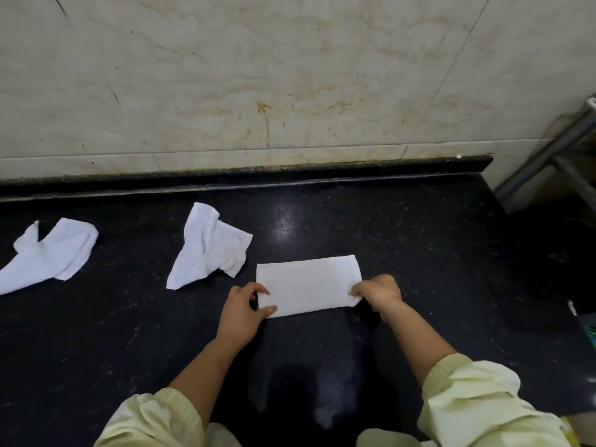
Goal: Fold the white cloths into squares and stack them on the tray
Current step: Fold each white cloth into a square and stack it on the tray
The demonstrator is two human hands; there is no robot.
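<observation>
While the left hand (243, 304) pinches the near-left corner of the folded cloth (308, 283) between thumb and forefinger, the right hand (377, 291) grips the near-right corner in the same way, fingers curled over the short edge. Both hands are closed on the fabric; both forearms reach forward from pale yellow sleeves (467, 398) pushed back at ribbed cuffs, the wrists roughly level and the knuckles turned upward.

The folded cloth is a flat white rectangle, its long edges running left to right with a slight tilt, lying on the black countertop (419, 253). Its far long edge and both far corners lie flush on the stone.

To the left, just beside the rectangle's far-left corner but apart from it, lies crumpled cloth 1 (209, 248), unfolded and creased. Well apart, at the left margin of the view, lies crumpled cloth 2 (51, 253), also unfolded and partly cut off by the frame.

Open countertop extends to the right of the hands and toward the person, with bare stone also between the cloths and the raised back edge (290, 174). Above that edge stands a marbled wall (290, 75). At the far right, metal tubing (548, 156) stands beyond the counter's end.
</observation>
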